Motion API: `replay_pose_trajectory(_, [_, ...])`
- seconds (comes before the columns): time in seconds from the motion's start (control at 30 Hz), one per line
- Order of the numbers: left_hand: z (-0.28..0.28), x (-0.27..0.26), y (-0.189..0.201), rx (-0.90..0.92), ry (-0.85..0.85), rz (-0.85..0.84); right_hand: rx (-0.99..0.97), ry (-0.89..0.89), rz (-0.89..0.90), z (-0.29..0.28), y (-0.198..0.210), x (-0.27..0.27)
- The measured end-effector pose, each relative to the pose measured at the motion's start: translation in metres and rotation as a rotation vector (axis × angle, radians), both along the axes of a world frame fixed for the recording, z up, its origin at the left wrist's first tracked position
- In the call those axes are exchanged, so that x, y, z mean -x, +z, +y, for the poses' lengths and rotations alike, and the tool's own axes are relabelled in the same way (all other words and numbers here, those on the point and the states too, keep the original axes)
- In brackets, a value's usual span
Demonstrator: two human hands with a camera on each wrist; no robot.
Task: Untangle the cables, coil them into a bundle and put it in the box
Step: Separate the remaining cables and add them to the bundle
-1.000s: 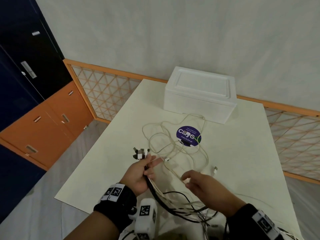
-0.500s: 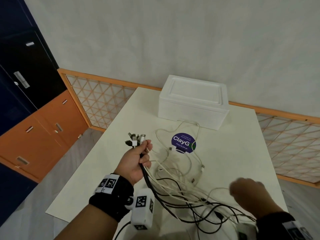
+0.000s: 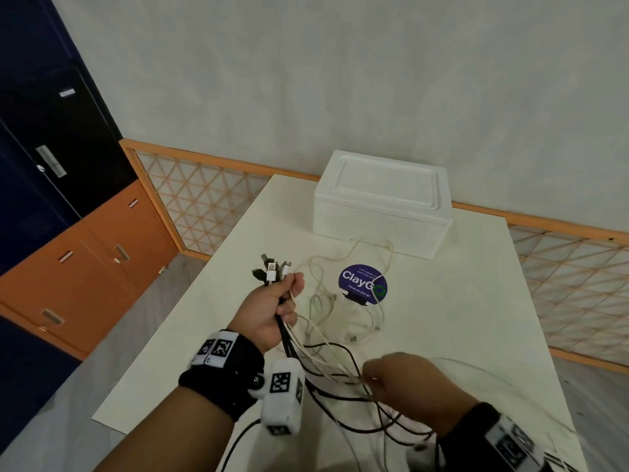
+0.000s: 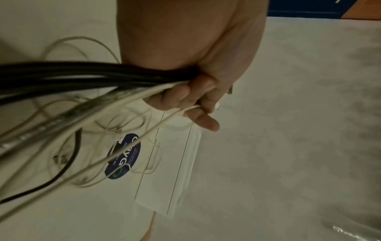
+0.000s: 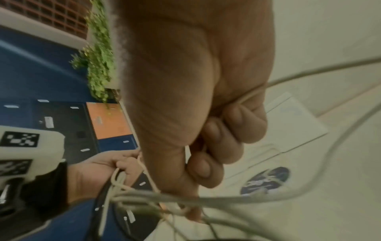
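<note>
My left hand (image 3: 277,310) is raised over the table (image 3: 459,318) and grips a bunch of black and white cables (image 3: 323,362) just below their plugs (image 3: 270,270), which stick up out of the fist. From that fist the cables hang toward the near edge. In the left wrist view the left hand (image 4: 198,99) has its fingers curled round the cables (image 4: 82,81). My right hand (image 3: 405,379) is low at the near edge and pinches a white cable (image 5: 309,75) that runs through its curled fingers (image 5: 226,138). The closed white foam box (image 3: 381,199) stands at the far end.
Loose white cable loops (image 3: 326,301) lie on the table around a round purple sticker (image 3: 363,284). An orange-framed lattice rail (image 3: 204,199) runs behind and beside the table. Orange and dark blue cabinets (image 3: 68,267) stand to the left.
My left hand has lifted the plug ends higher. My right hand swung out to the right along the cables, then came back left toward the strands under the left hand.
</note>
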State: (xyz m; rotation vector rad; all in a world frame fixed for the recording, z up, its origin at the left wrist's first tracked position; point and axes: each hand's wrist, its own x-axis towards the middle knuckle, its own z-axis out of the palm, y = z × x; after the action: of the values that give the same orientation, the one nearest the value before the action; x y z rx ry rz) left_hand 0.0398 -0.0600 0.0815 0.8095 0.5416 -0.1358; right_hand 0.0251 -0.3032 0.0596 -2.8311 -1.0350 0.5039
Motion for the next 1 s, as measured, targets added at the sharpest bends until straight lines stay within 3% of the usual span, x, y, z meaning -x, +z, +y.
replay_pose_trajectory(0.17, [-0.009, -0.010, -0.003, -0.071, -0.014, 0.009, 0.285, -0.159, 0.198, -0.047, -0.007, -0.001])
replay_pose_trajectory(0.27, [-0.012, -0.016, -0.002, -0.069, 0.005, -0.020, 0.454, -0.149, 0.199, -0.064, -0.009, -0.002])
replay_pose_trajectory(0.4, [-0.007, -0.025, 0.003, -0.092, 0.052, -0.053, 0.514, -0.229, 0.180, -0.090, -0.018, 0.002])
replay_pose_trajectory(0.5, [-0.015, -0.023, 0.001, -0.103, 0.043, -0.062, 0.368, -0.254, 0.034, -0.080, -0.012, -0.010])
replay_pose_trajectory(0.63, [-0.037, -0.015, -0.002, -0.074, -0.050, -0.067, -0.376, -0.358, 0.030, -0.015, 0.010, -0.028])
replay_pose_trajectory(0.73, [-0.051, -0.006, -0.003, -0.106, -0.112, -0.063, -0.664, -0.293, 0.191, 0.038, 0.024, -0.025])
replay_pose_trajectory(0.8, [-0.052, -0.004, -0.003, -0.130, -0.086, -0.058, -0.686, -0.222, 0.116, 0.053, 0.021, -0.020])
replay_pose_trajectory(0.87, [-0.041, -0.005, -0.003, -0.097, -0.010, -0.057, -0.552, -0.129, -0.021, 0.050, 0.012, -0.021])
replay_pose_trajectory(0.93, [-0.022, -0.007, -0.006, -0.039, 0.078, -0.068, -0.333, -0.033, 0.004, 0.040, -0.002, -0.020])
replay_pose_trajectory(1.0, [-0.008, -0.007, -0.010, -0.031, 0.125, -0.069, -0.249, 0.010, 0.085, 0.032, -0.011, -0.015])
